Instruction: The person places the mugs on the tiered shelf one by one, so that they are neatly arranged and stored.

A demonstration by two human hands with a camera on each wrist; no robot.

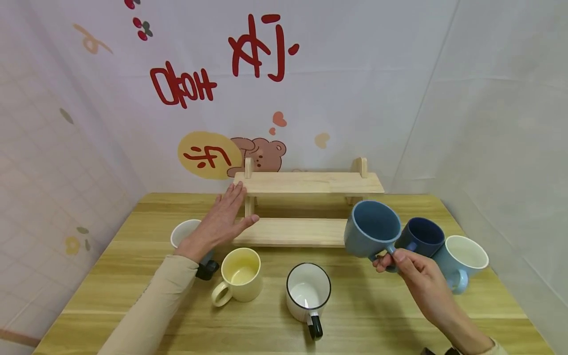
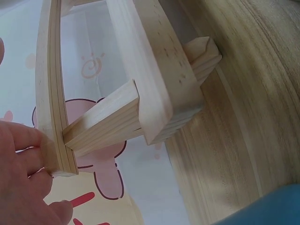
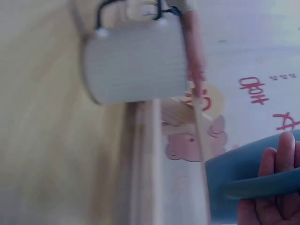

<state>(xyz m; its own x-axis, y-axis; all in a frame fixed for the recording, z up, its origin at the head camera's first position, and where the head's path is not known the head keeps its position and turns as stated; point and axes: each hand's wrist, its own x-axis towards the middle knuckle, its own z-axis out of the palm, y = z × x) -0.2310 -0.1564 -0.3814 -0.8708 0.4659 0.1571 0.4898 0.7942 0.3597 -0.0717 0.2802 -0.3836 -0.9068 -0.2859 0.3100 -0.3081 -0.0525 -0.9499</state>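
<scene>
My right hand grips a blue mug by its handle. The mug is raised in front of the right end of a two-tier wooden shelf, its opening facing up and tilted toward me. In the right wrist view, my fingers pass through the handle of that blue mug. My left hand reaches to the shelf's left end, fingers extended and thumb apart. In the left wrist view, its fingers touch the end of the upper board.
A white mug with black rim and a yellow mug stand before the shelf. Another mug is partly hidden by my left forearm. A dark blue mug and a light blue mug stand at right. White cloth walls enclose the table.
</scene>
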